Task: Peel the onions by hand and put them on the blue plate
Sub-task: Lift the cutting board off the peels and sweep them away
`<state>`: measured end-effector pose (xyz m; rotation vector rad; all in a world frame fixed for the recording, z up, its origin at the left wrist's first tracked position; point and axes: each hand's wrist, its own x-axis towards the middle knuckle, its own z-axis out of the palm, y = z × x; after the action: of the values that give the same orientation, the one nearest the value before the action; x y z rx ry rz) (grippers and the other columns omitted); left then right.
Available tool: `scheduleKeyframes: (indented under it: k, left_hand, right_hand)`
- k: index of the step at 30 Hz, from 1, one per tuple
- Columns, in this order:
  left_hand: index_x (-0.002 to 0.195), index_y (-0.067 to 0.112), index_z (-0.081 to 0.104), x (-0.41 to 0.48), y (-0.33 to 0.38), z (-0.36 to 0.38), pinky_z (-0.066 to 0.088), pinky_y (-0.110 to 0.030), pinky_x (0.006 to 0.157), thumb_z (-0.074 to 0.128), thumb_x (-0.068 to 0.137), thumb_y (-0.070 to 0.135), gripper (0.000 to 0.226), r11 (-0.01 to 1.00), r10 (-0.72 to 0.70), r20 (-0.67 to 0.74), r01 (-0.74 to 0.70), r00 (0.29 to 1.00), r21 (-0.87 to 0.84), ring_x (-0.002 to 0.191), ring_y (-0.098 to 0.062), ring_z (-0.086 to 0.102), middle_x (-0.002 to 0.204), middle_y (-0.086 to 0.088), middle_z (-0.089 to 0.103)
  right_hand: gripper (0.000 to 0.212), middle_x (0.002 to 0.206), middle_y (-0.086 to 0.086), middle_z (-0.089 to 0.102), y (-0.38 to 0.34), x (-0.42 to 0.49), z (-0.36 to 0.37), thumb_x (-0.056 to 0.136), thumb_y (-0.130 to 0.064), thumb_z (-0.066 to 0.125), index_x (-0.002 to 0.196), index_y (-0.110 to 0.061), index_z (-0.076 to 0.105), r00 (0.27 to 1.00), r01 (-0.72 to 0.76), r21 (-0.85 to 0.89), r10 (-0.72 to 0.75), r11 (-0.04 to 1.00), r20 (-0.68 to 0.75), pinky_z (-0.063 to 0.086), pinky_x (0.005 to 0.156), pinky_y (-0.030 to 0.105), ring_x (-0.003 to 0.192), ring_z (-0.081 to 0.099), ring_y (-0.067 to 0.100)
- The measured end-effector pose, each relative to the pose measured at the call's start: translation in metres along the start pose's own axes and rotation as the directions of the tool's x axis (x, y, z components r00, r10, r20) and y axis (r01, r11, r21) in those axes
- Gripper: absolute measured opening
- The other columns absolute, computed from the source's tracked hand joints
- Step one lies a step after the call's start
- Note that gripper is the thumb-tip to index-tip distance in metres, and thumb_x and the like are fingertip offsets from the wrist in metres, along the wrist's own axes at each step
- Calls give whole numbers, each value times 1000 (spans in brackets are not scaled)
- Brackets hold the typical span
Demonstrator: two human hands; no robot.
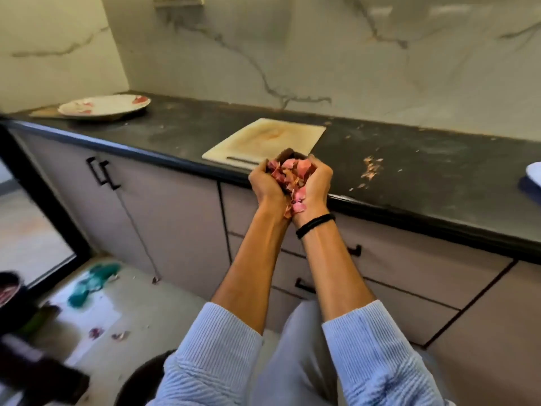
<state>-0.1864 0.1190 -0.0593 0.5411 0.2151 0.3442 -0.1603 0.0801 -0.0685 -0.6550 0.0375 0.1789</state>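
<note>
Onion skins (289, 171) first: one loose pink-and-purple heap, and you've got it cupped between your two hands, out in front of the counter's edge. Your left hand (265, 184) and right hand (317, 183) meet heel to heel, fingers curled up and inward round the heap, with a few skins poking down between the wrists. One black band (314, 225) sits on your right wrist, and two pale ribbed sleeves (216, 347) are bunched on the forearms.

Just behind your hands, one cream cutting board (263, 139) lies flat on the black countertop (409, 159), stained orange in its middle. To your right there's a scatter of skin flakes (370, 168) on the counter (too small to count). At the far right edge of view is a sliver of the blue plate (530, 186), cut off by the frame, so I cannot tell what it holds. Far left, one white plate (102, 106) with red marks on it.

Now the room: a grey-veined marble wall (322, 54) behind and pale cabinets (175, 215) below, with four black handles (101, 174) that I can count. Down on the floor (146, 312) are one blurred teal thing (93, 279) and two small purple scraps (95, 332).
</note>
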Motion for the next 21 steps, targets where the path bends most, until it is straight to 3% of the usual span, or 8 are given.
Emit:
scheduleKeyframes:
  k: [2,6,9,12,15,19,21]
  left_hand:
    - [67,6,74,-10,15,-34,57,-28,65,33,98,20,53,999,24,-61,-23,998,24,63,-24,68,71,-13,70]
    - [54,10,72,-36,38,-109,55,-27,61,31,100,25,64,994,60,-199,-40,978,103,57,-22,68,66,-12,70]
    - [49,9,69,-61,51,-166,54,-24,58,31,101,24,66,990,91,-326,-51,941,128,51,-19,66,59,-10,68]
    - [40,10,65,-82,59,-226,52,-24,58,29,101,22,72,992,118,-444,-81,888,100,48,-18,65,55,-8,67]
    - [47,8,69,-102,63,-288,52,-27,61,29,100,24,69,992,124,-594,-123,795,42,53,-23,68,59,-11,69]
    - [69,6,72,-127,62,-366,55,-28,63,31,97,25,54,992,80,-780,-122,621,4,65,-28,68,66,-14,71]
    - [73,5,74,-135,59,-396,58,-33,71,32,95,26,52,996,55,-841,-94,538,5,74,-31,70,72,-15,74]
  right_hand:
    - [31,74,12,61,33,-19,-1,95,-25,45,77,-6,61,995,-92,35,90,995,43,52,70,34,70,59,28]
    - [38,69,12,63,104,-56,-10,99,-28,39,77,-4,60,971,-236,40,235,971,44,55,66,31,66,61,28]
    - [33,77,16,64,165,-83,-22,88,-32,52,74,-4,63,944,-329,-43,328,943,-20,55,72,35,74,62,33]
    - [34,85,20,64,228,-106,-39,71,-31,62,85,0,64,893,-449,-122,442,885,-87,56,72,37,79,63,35]
    - [32,95,22,66,287,-133,-64,71,-28,66,88,-1,67,818,-569,-202,524,797,-238,58,72,39,82,64,36]
    - [18,81,18,70,334,-176,-89,77,-20,60,73,-5,68,683,-724,-255,618,641,-389,61,77,50,68,68,34]
    - [32,58,13,64,340,-189,-94,89,-16,48,62,-5,60,612,-791,-284,679,543,-406,59,52,31,46,62,25]
